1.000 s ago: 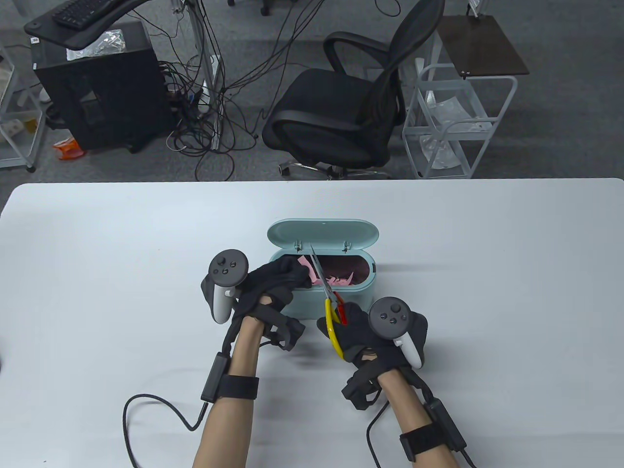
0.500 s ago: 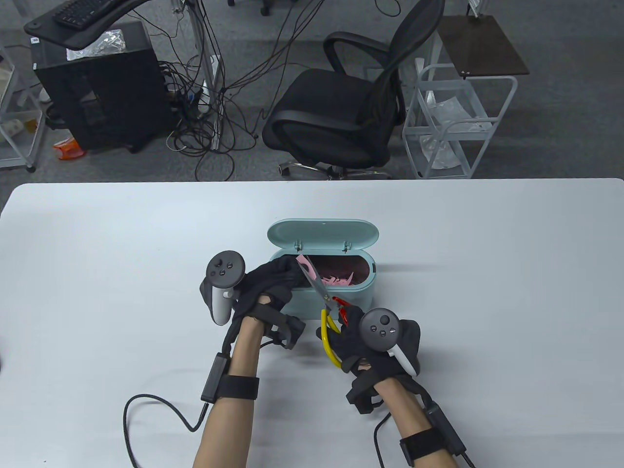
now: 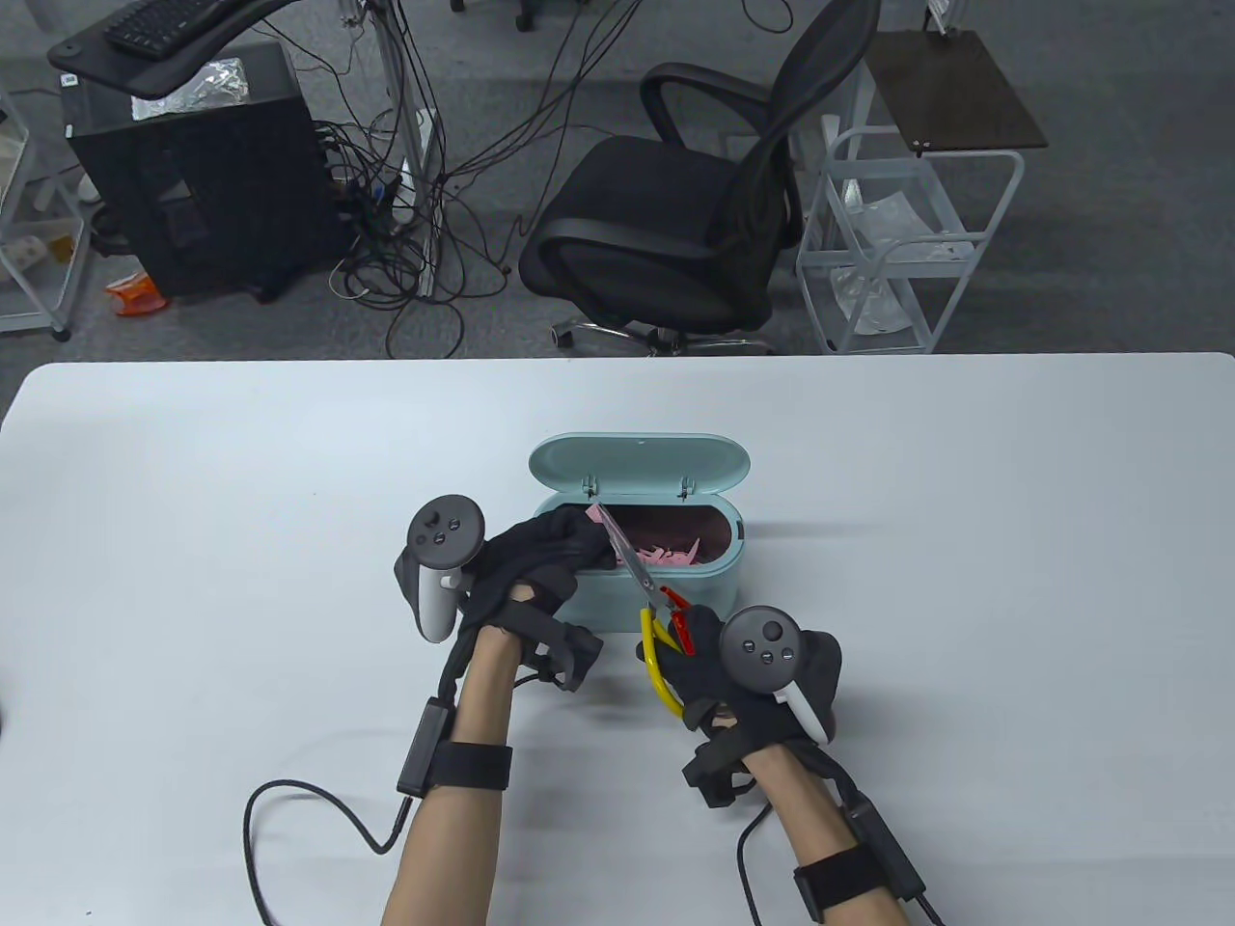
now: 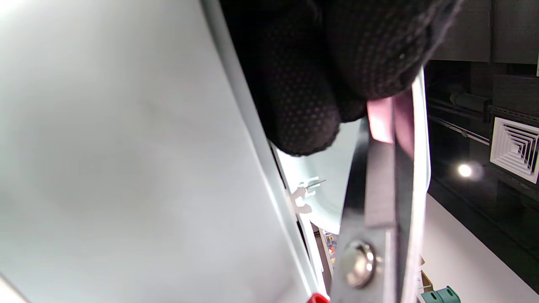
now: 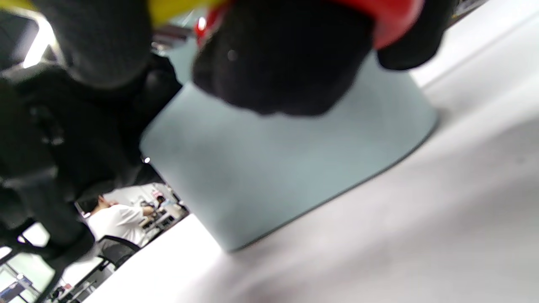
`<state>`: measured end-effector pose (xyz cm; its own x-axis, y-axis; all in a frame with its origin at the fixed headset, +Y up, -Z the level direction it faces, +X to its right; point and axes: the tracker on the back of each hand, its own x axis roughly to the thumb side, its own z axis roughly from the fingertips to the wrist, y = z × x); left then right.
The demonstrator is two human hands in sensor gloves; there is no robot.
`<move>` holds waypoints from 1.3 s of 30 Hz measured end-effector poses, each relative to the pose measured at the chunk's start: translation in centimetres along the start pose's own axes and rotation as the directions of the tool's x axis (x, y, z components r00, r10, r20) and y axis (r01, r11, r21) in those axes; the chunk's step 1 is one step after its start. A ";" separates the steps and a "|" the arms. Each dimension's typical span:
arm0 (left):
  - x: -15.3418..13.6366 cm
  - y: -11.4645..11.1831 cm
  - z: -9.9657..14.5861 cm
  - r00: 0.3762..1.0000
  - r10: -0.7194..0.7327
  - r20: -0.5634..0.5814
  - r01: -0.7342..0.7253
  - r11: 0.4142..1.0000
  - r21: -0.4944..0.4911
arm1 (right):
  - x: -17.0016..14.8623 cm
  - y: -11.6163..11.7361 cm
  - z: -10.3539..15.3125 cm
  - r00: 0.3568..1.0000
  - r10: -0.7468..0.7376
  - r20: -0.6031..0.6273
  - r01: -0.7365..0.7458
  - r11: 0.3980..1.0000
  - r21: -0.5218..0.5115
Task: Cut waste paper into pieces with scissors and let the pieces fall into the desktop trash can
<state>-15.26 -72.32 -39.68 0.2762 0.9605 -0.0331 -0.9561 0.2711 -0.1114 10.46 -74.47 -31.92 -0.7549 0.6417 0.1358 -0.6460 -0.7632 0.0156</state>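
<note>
A mint-green desktop trash can (image 3: 712,577) stands mid-table, lid (image 3: 639,462) tipped back, with pink paper pieces (image 3: 666,554) inside. My left hand (image 3: 552,546) hovers over the can's left end and pinches a small pink paper scrap (image 4: 380,120). My right hand (image 3: 719,659) grips the scissors (image 3: 629,557) by their yellow and red handles (image 3: 659,663). The blades look closed and point up-left over the can toward the left fingers. In the left wrist view the blades (image 4: 381,202) run right under the scrap. The can's wall (image 5: 269,168) fills the right wrist view.
The white table (image 3: 965,502) spreads around the can. A black cable (image 3: 309,805) loops on the table by my left forearm. Beyond the far edge stand a black office chair (image 3: 695,212) and a white wire cart (image 3: 907,241).
The scissors swung from pointing straight up to leaning up-left and closed on the pink paper. The pink strip seen half a second ago at the blade tips is gone from view. My left hand stayed put.
</note>
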 end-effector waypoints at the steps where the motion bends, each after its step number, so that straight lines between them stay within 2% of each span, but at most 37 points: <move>1: 0.0 0.0 0.0 1.000 -0.005 0.002 0.005 1.000 -0.005 | 0.0 0.0 -0.1 1.000 -0.017 -0.008 0.017 1.000 0.025; 5: 0.2 -0.1 0.0 0.998 -0.065 0.008 0.065 0.998 -0.016 | 0.0 0.0 -0.5 1.000 -0.004 -0.026 0.007 0.992 0.128; 13: 0.2 0.0 -0.2 0.998 -0.063 0.011 0.064 0.997 -0.036 | 0.2 -0.3 -0.9 1.000 -0.006 -0.021 0.009 0.992 0.125; 17: 0.2 0.1 -0.3 0.998 -0.062 0.013 0.063 0.996 -0.058 | 0.1 -0.9 -1.0 1.000 -0.011 -0.016 0.013 0.996 0.092; 28: 0.1 0.0 -0.2 0.999 -0.041 0.019 0.041 0.999 -0.021 | 0.2 -1.1 -0.9 0.998 -0.040 -0.042 0.043 0.997 0.057; 31: 0.2 0.1 -0.3 0.996 -0.086 0.032 0.087 0.995 -0.055 | 0.2 -0.9 -1.0 0.998 -0.028 -0.059 0.036 0.990 0.136; 39: 0.3 0.1 -0.3 0.995 -0.095 0.032 0.097 0.993 -0.065 | 0.5 -0.7 -1.6 0.997 -0.045 -0.066 0.055 0.986 0.156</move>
<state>-15.25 -72.05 -40.03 0.3622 0.9321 0.0092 -0.9165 0.3579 -0.1789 10.32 -73.48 -33.42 -0.7309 0.6790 0.0688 -0.6608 -0.7292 0.1776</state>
